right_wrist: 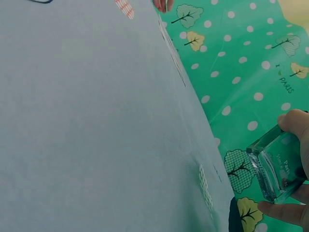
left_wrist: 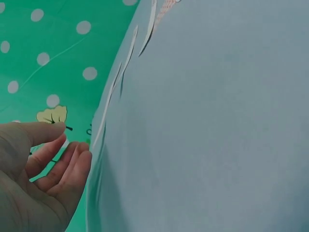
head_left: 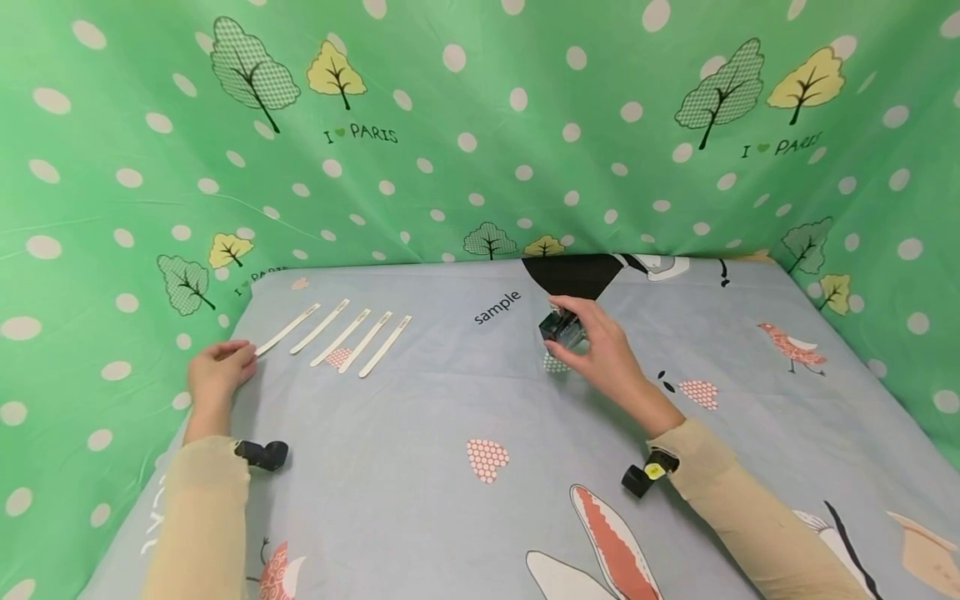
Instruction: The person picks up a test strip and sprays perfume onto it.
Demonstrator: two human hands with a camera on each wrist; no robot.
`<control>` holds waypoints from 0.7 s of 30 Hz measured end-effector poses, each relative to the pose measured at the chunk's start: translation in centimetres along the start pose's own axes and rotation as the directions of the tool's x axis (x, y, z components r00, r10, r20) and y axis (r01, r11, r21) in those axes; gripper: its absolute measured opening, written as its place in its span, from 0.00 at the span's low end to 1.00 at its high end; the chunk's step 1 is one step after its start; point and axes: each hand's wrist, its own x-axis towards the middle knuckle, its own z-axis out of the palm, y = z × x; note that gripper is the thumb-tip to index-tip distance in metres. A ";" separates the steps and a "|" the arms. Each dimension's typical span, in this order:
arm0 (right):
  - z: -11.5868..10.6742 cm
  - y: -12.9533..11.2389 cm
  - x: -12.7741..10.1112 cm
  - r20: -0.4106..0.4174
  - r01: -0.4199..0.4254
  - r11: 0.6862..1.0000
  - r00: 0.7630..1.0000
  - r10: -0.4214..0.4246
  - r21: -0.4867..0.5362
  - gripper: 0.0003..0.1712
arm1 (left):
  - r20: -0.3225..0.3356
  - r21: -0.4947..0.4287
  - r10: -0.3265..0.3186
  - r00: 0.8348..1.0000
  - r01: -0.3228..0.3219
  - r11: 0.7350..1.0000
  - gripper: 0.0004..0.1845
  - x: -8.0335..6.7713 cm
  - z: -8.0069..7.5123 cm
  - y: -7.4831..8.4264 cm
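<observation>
My right hand [head_left: 600, 342] grips a dark-tinted square glass perfume bottle [head_left: 562, 327] between thumb and fingers, tilted over the cloth. In the right wrist view, the bottle [right_wrist: 277, 166] shows its clear thick base and small printed lettering. My left hand [head_left: 219, 375] is at the left edge, fingers loosely bent, fingertips right at the near end of the leftmost white paper strip [head_left: 288, 329]. In the left wrist view, thumb and forefinger of the left hand [left_wrist: 46, 176] stand apart, and the strip [left_wrist: 108, 104] reaches up from beside the other fingertips.
Several more white paper strips [head_left: 385, 346] lie slanted in a row at the back left of the blue-grey printed cloth [head_left: 420, 517]. A green dotted curtain [head_left: 450, 158] rises behind and along both sides. A "sample" print [head_left: 497, 307] marks the cloth left of the bottle.
</observation>
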 end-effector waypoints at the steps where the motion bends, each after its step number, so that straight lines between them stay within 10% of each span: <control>1: 0.0 0.0 0.0 -0.002 0.001 1.000 1.000 -0.001 0.000 0.38 | 0.004 0.004 0.009 1.000 -0.009 1.000 0.05 0.0 0.1 0.1; 21: 0.0 -0.1 0.0 -0.007 -0.012 1.000 1.000 0.012 0.010 0.38 | 0.072 0.097 0.171 0.983 -0.177 0.979 0.05 -1.0 2.3 1.2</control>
